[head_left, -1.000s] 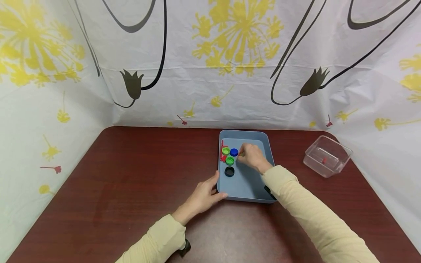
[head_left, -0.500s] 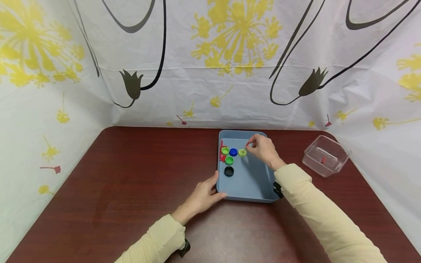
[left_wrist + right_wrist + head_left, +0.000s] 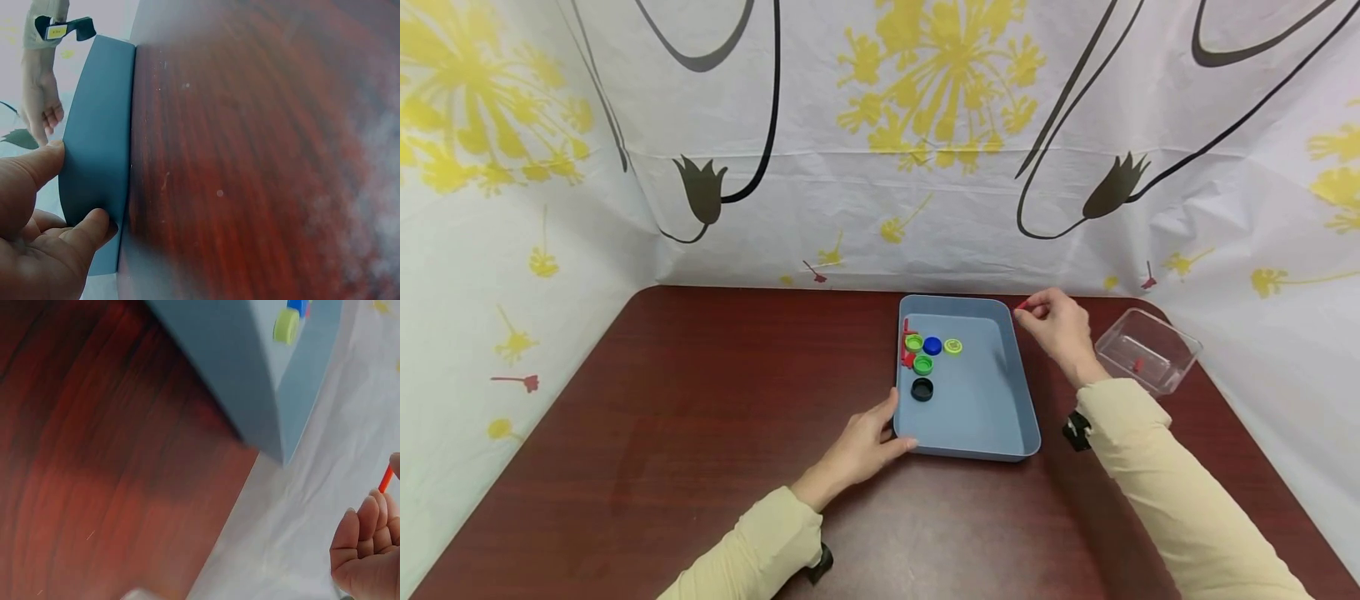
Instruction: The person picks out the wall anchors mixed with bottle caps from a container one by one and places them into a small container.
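My left hand (image 3: 861, 450) grips the near left corner of the blue-grey tray (image 3: 977, 417), its thumb and fingers on the walls in the left wrist view. Beyond the tray's far right corner, my right hand (image 3: 1062, 332) pinches a small red stick (image 3: 1021, 306) between thumb and fingertips. Inside the tray lie a yellow-green bottle cap (image 3: 952, 346), a blue cap (image 3: 932, 346), a light green cap (image 3: 913, 343), a green cap (image 3: 922, 365) and a black cap (image 3: 922, 390). Several small red pieces (image 3: 909, 360) lie along its left wall.
A clear plastic box (image 3: 1112, 343) stands at the right, beyond my right forearm, with a small red piece (image 3: 1138, 365) in it. The dark red wooden table (image 3: 737, 375) ends at a patterned white cloth (image 3: 820, 208) behind it.
My right hand has left the yellow-green cap in the tray and moved right, past the tray's right wall, with the red stick. The left hand stays at the tray corner.
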Available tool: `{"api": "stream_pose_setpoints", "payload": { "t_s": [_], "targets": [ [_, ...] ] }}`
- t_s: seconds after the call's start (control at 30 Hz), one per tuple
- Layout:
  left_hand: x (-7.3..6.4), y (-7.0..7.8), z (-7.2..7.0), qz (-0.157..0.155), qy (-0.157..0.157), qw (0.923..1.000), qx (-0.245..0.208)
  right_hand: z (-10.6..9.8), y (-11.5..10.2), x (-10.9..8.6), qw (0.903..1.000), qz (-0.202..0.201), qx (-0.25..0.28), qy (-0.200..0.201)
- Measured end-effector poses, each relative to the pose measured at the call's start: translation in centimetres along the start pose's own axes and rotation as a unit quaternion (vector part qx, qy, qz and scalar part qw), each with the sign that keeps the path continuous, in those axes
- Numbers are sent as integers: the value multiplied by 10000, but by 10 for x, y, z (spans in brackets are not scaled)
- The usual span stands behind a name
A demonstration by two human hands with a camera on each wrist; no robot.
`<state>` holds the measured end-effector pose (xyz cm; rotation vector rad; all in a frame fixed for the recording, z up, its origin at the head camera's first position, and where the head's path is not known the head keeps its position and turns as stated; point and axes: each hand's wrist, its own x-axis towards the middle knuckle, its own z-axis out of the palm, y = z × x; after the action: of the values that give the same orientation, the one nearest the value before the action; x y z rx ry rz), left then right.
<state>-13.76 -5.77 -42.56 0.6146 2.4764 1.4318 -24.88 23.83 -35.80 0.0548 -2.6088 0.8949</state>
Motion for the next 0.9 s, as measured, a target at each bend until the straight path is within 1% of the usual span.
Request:
{"api": "stream_pose_setpoints", "payload": {
  "t_s": [0.23, 0.33, 0.5, 0.6, 0.73, 0.9],
  "targets": [
    [0, 1, 0, -40, 10, 10000, 66, -23, 36, -8, 9975, 540, -139, 433],
    [0, 0, 0, -30, 20, 10000, 91, -30, 53, -13, 9948, 770, -233, 624],
    [0, 0, 0, 6, 35, 9999, 126, -37, 78, -20, 9895, 1025, -351, 952],
    [0, 1, 0, 8, 48, 9999, 145, -40, 87, -22, 9871, 1191, -429, 982],
    [0, 1, 0, 13, 57, 9999, 125, -44, 94, -25, 9848, 1347, -537, 958],
    [0, 1, 1, 24, 47, 9999, 122, -45, 98, -28, 9845, 1342, -614, 952]
  ]
}}
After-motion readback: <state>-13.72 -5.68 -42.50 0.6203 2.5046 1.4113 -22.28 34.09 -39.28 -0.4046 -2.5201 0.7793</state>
